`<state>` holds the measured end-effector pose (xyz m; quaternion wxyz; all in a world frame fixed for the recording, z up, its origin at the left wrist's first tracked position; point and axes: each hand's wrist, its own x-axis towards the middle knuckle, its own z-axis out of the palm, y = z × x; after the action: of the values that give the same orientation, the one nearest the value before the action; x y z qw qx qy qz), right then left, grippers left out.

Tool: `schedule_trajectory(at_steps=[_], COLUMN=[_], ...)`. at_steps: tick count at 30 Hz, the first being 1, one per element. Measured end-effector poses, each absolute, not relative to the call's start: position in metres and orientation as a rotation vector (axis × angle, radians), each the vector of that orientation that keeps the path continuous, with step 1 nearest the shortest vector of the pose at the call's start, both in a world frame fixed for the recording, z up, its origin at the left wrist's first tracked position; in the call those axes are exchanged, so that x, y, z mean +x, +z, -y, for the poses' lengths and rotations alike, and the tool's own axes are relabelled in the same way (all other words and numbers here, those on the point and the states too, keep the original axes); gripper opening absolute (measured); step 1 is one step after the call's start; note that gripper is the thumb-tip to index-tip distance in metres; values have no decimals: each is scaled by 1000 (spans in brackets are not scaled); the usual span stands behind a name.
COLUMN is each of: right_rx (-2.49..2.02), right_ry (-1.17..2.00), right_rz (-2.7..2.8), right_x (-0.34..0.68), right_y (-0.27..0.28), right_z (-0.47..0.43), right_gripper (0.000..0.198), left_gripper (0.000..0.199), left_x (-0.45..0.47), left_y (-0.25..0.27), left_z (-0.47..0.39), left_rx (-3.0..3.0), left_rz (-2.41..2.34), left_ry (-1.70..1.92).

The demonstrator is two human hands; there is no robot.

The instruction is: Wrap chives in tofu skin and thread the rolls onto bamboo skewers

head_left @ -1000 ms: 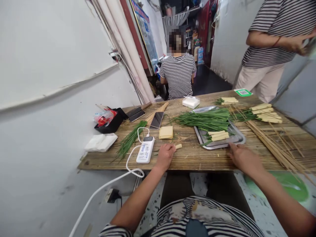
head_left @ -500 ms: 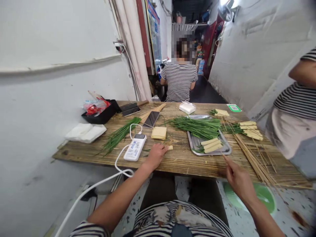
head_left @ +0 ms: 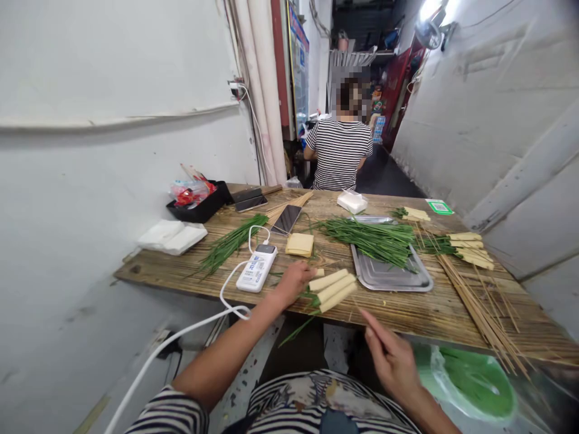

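My right hand (head_left: 392, 355) pinches the thin end of a bamboo skewer near the table's front edge. Pale yellow tofu-skin rolls (head_left: 333, 290) with green chives poking out sit side by side on that skewer, above the wood. To their left, my left hand (head_left: 296, 282) is closed at the tabletop on another tofu-skin roll (head_left: 319, 272), mostly hidden by my fingers. Behind it lies a stack of square tofu-skin sheets (head_left: 300, 244). A heap of chives (head_left: 368, 238) covers the back of a metal tray (head_left: 393, 282).
Loose skewers (head_left: 474, 313) and finished skewered rolls (head_left: 470, 248) lie at right. Leftward are a white power bank (head_left: 257, 268) with its cable, a phone (head_left: 286, 219), more chives (head_left: 235, 241) and a black box (head_left: 199, 208). Beyond the table sits a person (head_left: 342, 150).
My right hand has brought the skewered rolls from the tray leftward, beside my left hand. The left hand keeps its place on its roll. The person at the right edge is out of view.
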<state>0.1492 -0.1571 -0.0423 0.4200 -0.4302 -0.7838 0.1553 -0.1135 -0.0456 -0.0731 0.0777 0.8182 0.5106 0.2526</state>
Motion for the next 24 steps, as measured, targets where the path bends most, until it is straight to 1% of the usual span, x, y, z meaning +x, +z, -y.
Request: schedule_trajectory(at_steps=[2,4,8,14,20,24], right_rx=[-1064,-1064,-1077,-1123,-1170,-1201], right_ry=[504,579,625,603,611,602], right_rz=[1947,1932,1937,1903,1901,1905], right_x=[135,126,119,111,104,103], right_y=[-67,-89,-112,-109,-105,-105], right_z=[155,152,148,145,141,141], right_gripper=[39,39,40,39,37,38], left_gripper=[43,43,42,38,40,39], left_x=[-115,-116,-118,-119,-117,-117], left_y=[-72,-71,-69,-68,-65,-64], left_z=[44,43,41,39,36,36], left_rx=[2421,2437,2479,2555,2602,2590], left_rz=[-1507,-1472,-1442,-1425,-1481,-1474], left_ry=[794,789,704,712,553,570])
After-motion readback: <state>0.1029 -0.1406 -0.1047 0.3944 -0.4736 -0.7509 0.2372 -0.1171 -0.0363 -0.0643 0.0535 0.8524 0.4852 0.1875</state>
